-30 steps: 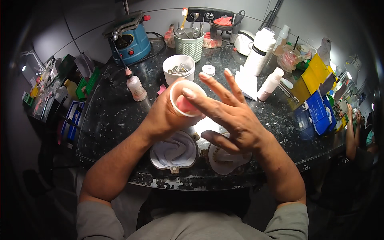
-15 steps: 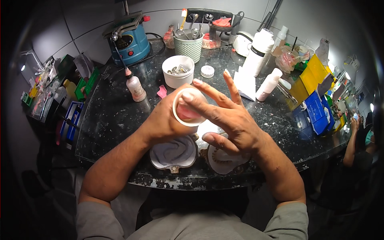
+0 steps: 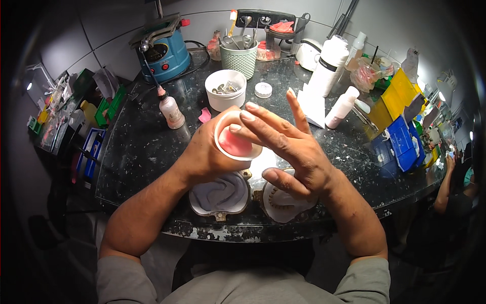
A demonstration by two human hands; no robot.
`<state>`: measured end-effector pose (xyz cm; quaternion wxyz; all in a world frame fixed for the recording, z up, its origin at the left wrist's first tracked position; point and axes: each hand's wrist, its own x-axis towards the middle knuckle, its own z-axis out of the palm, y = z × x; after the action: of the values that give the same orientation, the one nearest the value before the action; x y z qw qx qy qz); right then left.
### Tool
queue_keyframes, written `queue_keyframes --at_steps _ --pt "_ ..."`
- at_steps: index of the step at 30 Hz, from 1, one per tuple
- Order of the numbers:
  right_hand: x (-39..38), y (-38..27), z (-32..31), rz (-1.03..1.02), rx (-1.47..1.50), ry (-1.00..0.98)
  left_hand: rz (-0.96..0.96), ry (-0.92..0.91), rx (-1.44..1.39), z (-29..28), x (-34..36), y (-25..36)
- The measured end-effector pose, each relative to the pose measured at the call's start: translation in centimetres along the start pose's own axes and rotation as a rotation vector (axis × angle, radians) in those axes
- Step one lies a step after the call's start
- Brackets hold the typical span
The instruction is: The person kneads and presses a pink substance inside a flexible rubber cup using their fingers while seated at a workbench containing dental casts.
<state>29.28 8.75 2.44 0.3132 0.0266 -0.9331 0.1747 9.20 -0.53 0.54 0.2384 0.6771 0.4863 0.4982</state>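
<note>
My left hand [image 3: 200, 147] is closed round a small white cup [image 3: 218, 137], its mouth tipped up toward me. Inside the cup lies pink material [image 3: 237, 146]. Over the mouth is my right hand [image 3: 301, 159], its fingers apart and outstretched. One right fingertip dips inside the rim, at or just above the pink; whether it touches I cannot tell. Below the hands, near the table's front edge, sit two metal-framed dental moulds: a left mould [image 3: 218, 195] with a grey-white ridged hollow and a right mould [image 3: 281, 205] showing an arch of tooth shapes, partly under my right hand.
A dropper bottle [image 3: 172, 112] and a white tub [image 3: 225, 100] of small metal parts stand beyond my hands. Behind are a blue machine [image 3: 167, 58] and a tool basket [image 3: 239, 63]. White bottles [image 3: 340, 107] and blue bins [image 3: 403, 142] line the right. Another person's arm [image 3: 445, 182] shows far right.
My right fingers have drawn back a little from inside the cup, so more pink material shows. The cup has tilted slightly in my left hand.
</note>
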Motion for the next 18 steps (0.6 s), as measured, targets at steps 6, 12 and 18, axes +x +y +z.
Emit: queue_keyframes --at_steps 6,12,18 --pt "-0.7 0.8 -0.5 -0.105 0.002 0.287 -0.143 -0.074 -0.136 -0.3 -0.1 -1.0" --pt "-0.6 0.9 -0.7 -0.109 -0.101 0.150 -0.016 -0.075 -0.099 -0.3 -0.3 -1.3" --pt "-0.9 0.7 -0.8 -0.127 -0.057 0.287 -0.122 -0.088 -0.171 0.1 0.0 -1.7"
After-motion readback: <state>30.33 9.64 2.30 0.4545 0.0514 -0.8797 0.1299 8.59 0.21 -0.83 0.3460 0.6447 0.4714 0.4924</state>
